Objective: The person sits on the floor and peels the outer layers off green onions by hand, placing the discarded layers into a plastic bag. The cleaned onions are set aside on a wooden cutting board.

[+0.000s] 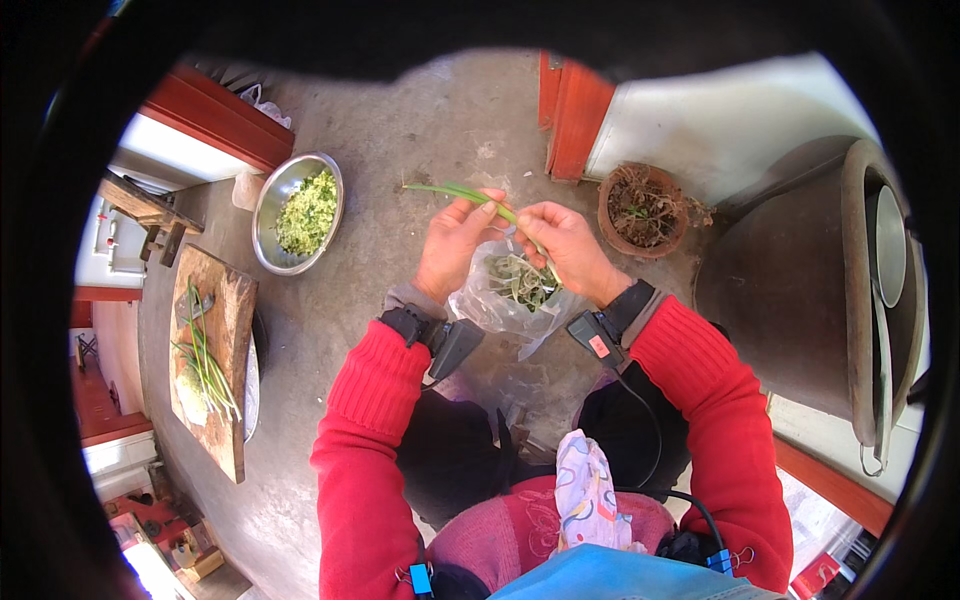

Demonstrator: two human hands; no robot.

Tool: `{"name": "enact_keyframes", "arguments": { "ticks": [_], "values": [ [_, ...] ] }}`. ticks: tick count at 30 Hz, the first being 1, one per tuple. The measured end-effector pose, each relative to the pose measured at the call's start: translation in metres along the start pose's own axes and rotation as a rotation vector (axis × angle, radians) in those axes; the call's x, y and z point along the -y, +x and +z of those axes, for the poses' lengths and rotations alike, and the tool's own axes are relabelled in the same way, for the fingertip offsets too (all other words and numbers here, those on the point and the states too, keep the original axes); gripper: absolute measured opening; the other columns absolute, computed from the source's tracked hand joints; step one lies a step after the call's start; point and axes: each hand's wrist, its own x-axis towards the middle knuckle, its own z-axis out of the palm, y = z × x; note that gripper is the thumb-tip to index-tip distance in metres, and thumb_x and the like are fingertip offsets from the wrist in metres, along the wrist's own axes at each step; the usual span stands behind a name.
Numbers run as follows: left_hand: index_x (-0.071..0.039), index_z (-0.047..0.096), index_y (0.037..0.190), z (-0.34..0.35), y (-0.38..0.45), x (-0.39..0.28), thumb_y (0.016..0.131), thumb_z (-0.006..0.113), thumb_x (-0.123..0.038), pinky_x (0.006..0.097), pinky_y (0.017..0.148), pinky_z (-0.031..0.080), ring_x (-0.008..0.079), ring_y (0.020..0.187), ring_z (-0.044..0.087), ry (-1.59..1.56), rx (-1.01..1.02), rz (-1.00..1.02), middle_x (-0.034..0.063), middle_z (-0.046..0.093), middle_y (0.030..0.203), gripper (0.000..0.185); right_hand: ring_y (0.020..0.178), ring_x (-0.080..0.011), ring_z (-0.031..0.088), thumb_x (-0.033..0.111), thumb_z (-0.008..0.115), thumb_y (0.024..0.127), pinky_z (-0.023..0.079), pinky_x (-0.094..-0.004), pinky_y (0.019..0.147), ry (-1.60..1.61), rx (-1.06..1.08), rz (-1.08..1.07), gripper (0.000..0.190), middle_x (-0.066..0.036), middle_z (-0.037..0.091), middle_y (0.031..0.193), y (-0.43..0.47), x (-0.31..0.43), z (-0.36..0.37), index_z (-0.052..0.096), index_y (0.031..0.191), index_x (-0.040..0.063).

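A green onion (466, 193) stretches between my two hands, its green leaves pointing left and its pale stem slanting down to the right. My left hand (466, 238) pinches it around the lower leaves. On the stem, my right hand (564, 244) grips with thumb and fingers. Directly beneath sits a clear plastic bag (480, 300) on the floor, holding onion trimmings (521, 281). To the left, more green onions (206, 367) lie on a thick wooden cutting board (231, 330), beside a pale vegetable (192, 397) and a cleaver (196, 306) that is partly covered.
Farther left stands a steel bowl (259, 232) of chopped greens (309, 214). A terracotta pot (611, 217) with dry plants is at the right, near a large brown vat (780, 300) with a metal ladle (889, 247) at its rim. A wooden stool (154, 206) stands at the far left.
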Motion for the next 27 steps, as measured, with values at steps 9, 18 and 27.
{"name": "enact_keyframes", "arguments": {
  "ticks": [9,18,27],
  "values": [
    [-0.005,0.057,0.115,-0.001,-0.003,-0.008,0.092,0.052,-0.013,0.0259,0.079,0.046,0.0117,0.093,0.057,0.017,0.068,0.072,0.0048,0.063,0.102,0.025,0.061,-0.0134,0.054,0.022,0.055,0.09,0.044,-0.0255,0.052,0.257,0.072,0.161,0.019,-0.007,0.059,0.078,0.003,-0.001,-0.005,0.055,0.094,0.003],
    [-0.004,0.058,0.113,0.0,-0.001,-0.006,0.089,0.056,-0.012,0.0254,0.076,0.047,0.012,0.088,0.058,-0.016,-0.041,0.009,0.0059,0.063,0.098,0.025,0.063,-0.0082,0.054,0.02,0.06,0.087,0.043,-0.0209,0.052,-0.109,0.045,-0.036,0.021,-0.004,0.062,0.081,0.002,-0.004,-0.001,0.058,0.099,0.003],
    [-0.002,0.055,0.117,-0.002,0.0,-0.005,0.09,0.056,-0.009,0.0266,0.078,0.048,0.0134,0.088,0.058,0.074,0.043,0.033,0.0067,0.062,0.097,0.029,0.074,-0.0114,0.059,0.012,0.056,0.088,0.045,-0.0229,0.058,0.07,0.086,0.081,0.017,-0.008,0.062,0.086,-0.001,0.001,-0.001,0.057,0.1,0.0]
  ]
}}
